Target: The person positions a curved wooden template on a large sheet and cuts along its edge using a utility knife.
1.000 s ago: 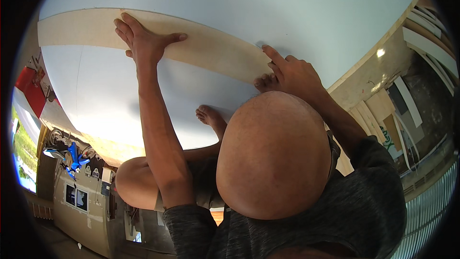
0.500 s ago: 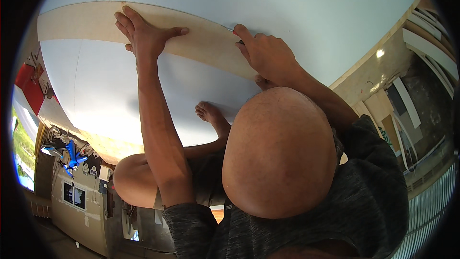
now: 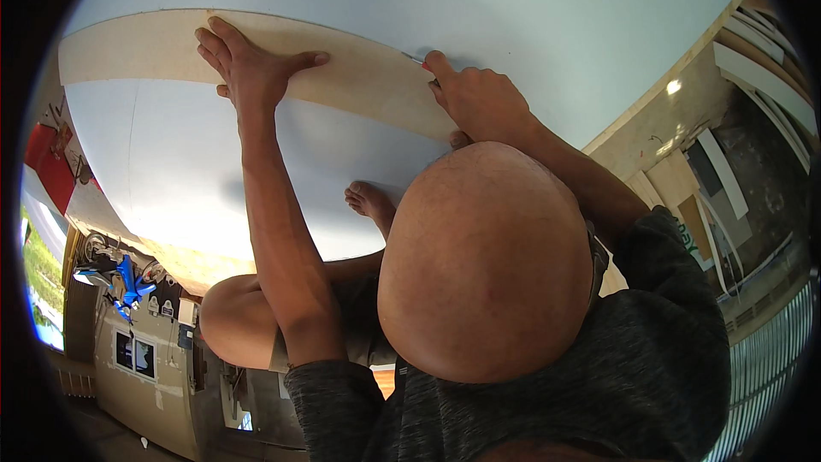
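Pale wooden strip [image 3: 359,68] lies across my big white sheet [image 3: 513,8]; left hand [image 3: 248,68] flat, splayed on it; right hand [image 3: 479,103] curled at its edge, grip unclear

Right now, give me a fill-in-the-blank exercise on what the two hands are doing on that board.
1. The left hand lies flat with fingers spread on the long pale ______ strip.
2. The right hand is closed at the strip's ______ end, its index finger pointing along the edge.
3. The strip rests on a large ______ board.
4. A bare ______ rests on the board below the strip.

Missing words: wooden; right; white; foot
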